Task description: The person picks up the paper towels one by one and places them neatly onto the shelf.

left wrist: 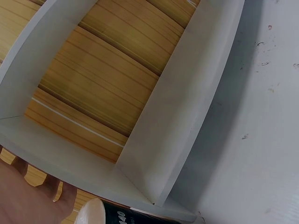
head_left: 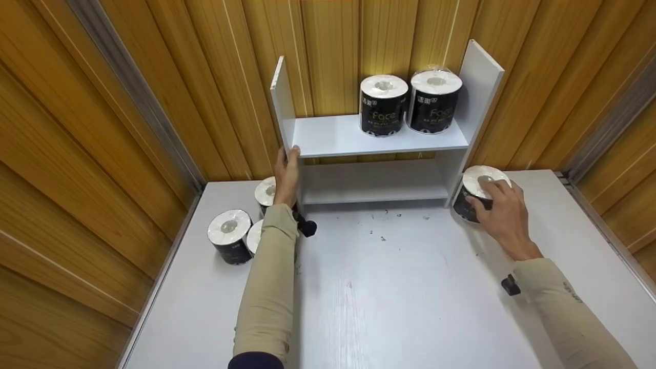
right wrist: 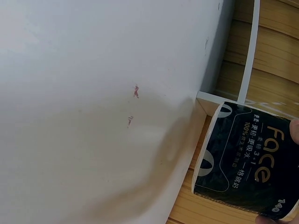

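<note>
A small white shelf unit (head_left: 379, 145) stands against the back wall. My left hand (head_left: 287, 177) grips its left side panel, thumb at the front edge; in the left wrist view the fingers (left wrist: 51, 186) lie along the panel's outer face. On the right, my right hand (head_left: 505, 215) holds a toilet paper roll (head_left: 469, 205) with a black "Face" wrapper, upright beside the shelf's right side. The right wrist view shows that roll's printed wrapper (right wrist: 247, 158) close up, with only fingertips of the hand visible.
Two wrapped rolls (head_left: 383, 110) (head_left: 434, 105) stand on the upper board, towards its right end. Left of the shelf, three more rolls (head_left: 230, 241) stand on the white table (head_left: 369, 297), partly behind my left arm. Wood-patterned walls (head_left: 333, 56) enclose the table.
</note>
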### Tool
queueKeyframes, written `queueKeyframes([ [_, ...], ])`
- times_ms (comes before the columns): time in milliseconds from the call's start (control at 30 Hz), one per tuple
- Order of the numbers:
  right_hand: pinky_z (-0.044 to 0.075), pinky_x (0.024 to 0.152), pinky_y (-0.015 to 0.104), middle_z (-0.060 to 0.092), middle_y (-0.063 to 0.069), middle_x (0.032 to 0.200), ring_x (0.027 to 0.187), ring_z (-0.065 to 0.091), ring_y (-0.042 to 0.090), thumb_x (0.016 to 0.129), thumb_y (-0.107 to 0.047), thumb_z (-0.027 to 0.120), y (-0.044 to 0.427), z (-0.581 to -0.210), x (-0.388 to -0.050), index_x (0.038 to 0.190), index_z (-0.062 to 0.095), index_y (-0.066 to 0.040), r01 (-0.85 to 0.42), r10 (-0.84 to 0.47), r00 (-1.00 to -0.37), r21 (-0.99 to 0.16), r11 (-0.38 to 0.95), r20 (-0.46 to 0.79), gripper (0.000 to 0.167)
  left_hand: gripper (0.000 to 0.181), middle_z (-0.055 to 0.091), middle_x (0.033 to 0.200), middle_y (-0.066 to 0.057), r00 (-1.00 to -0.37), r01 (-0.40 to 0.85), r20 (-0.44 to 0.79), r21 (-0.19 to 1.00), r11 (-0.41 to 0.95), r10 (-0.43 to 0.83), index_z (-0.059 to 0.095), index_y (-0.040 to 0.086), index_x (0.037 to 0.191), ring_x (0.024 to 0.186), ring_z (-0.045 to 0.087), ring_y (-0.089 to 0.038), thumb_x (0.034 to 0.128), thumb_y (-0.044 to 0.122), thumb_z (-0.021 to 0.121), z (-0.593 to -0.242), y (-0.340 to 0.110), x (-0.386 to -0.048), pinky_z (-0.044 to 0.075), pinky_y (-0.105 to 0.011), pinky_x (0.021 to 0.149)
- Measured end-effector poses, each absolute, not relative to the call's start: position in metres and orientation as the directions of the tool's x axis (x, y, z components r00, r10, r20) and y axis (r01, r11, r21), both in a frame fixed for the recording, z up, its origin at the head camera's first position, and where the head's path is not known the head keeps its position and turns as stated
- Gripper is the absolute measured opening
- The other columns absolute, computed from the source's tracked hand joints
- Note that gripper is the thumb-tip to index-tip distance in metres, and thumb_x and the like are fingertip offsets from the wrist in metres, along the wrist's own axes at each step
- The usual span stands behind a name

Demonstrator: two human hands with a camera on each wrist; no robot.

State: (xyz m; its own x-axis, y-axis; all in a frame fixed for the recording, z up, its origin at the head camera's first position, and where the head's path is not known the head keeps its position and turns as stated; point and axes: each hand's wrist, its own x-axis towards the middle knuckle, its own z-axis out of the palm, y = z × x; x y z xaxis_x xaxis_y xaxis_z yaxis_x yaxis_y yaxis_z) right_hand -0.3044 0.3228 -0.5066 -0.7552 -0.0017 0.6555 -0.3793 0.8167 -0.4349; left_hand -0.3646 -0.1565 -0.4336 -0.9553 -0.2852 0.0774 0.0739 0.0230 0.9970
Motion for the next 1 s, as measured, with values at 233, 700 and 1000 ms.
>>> queueKeyframes([
  [233, 0.044, 0.104, 0.073, 0.066, 0.03, 0.124, 0.129, 0.051, 0.061, 0.087, -0.01, 0.087, 0.319, -0.503, -0.301, 0.129, 0.071, 0.004, -0.386, 0.002, -0.745, -0.433, 0.815, 0.667, 0.048, 0.071, 0.034, 0.173, -0.014, -0.953, 0.091, 0.098, 0.995, 0.037, -0.288, 0.031, 0.013, 0.169, 0.16, 0.032, -0.029, 0.1093, 0.047, 0.049, -0.433, -0.158, -0.367, 0.029, -0.041, 0.131],
  [700, 0.045, 0.104, 0.074, 0.067, 0.027, 0.121, 0.129, 0.051, 0.059, 0.086, -0.011, 0.089, 0.313, -0.503, -0.287, 0.129, 0.072, 0.002, -0.411, -0.019, -0.734, -0.422, 0.808, 0.678, 0.049, 0.067, 0.038, 0.171, -0.014, -0.955, 0.095, 0.108, 0.994, 0.061, -0.277, 0.035, 0.014, 0.167, 0.159, 0.035, -0.028, 0.1101, 0.045, 0.049, -0.43, -0.159, -0.366, 0.032, -0.041, 0.13],
  [1000, 0.046, 0.104, 0.073, 0.069, 0.026, 0.12, 0.129, 0.053, 0.056, 0.085, -0.012, 0.09, 0.304, -0.496, -0.279, 0.126, 0.073, 0.002, -0.426, -0.012, -0.728, -0.439, 0.791, 0.685, 0.046, 0.067, 0.04, 0.169, -0.016, -0.95, 0.07, 0.089, 0.995, 0.073, -0.3, 0.04, 0.008, 0.164, 0.159, 0.036, -0.03, 0.1079, 0.039, 0.058, -0.421, -0.164, -0.362, 0.035, -0.039, 0.129],
])
